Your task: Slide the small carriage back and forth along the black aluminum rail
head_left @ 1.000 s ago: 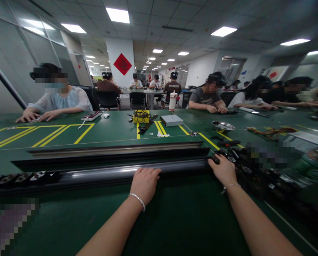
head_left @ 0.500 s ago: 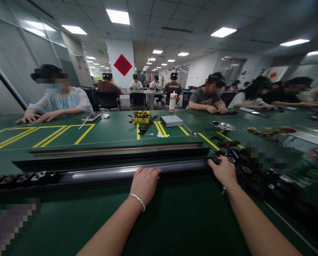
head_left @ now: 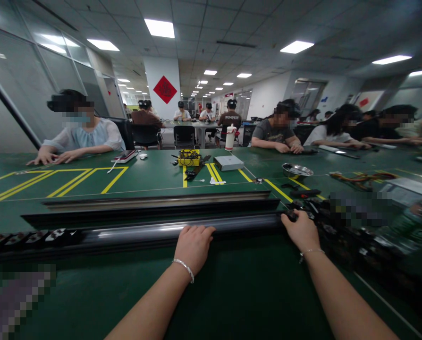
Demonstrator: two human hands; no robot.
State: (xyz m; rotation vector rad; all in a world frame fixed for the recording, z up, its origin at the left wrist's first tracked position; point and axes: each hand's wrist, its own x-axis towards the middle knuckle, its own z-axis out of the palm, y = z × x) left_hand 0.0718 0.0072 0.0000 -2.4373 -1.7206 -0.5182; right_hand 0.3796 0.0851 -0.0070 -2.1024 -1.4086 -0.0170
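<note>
In the head view, the long black bar [head_left: 133, 232] was lying across the green desk [head_left: 154, 172], about parallel to the desk's far edge. The left hand [head_left: 193, 248] was holding it, with the fingers curled over its middle. The right hand [head_left: 301, 230] was narrow, pinching a small black part [head_left: 291, 216] at its right end. Two long rails [head_left: 154, 203] lay just behind, toward the far edge.
</note>
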